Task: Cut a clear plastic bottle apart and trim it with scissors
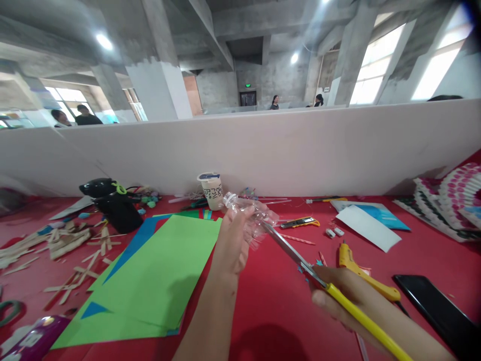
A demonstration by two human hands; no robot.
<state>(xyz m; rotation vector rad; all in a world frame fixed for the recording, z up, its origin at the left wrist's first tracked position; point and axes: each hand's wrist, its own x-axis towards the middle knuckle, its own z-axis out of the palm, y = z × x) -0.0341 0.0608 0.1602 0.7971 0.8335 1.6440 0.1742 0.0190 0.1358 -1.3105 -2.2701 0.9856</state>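
My left hand [233,235] is closed around the upper part of a clear plastic bottle [259,213], its neck pointing up and to the left. The bottle's lower end looks cut and ragged. In my right hand [338,291] is a pair of long scissors [293,253] with yellow handles. The blade tips reach the plastic at the bottle's right side; whether the blades are around it I cannot tell. Sheets of green paper [161,271] lie on the red table [266,311], left of my left forearm. A yellow glue gun [364,273] rests just beyond my right hand.
A paper cup [211,190] and a black bottle [118,205] stand towards the white partition [263,150]. A utility knife [299,222] lies past the scissors. Wooden sticks [80,271] are scattered at left, and a black phone [436,306] lies at right.
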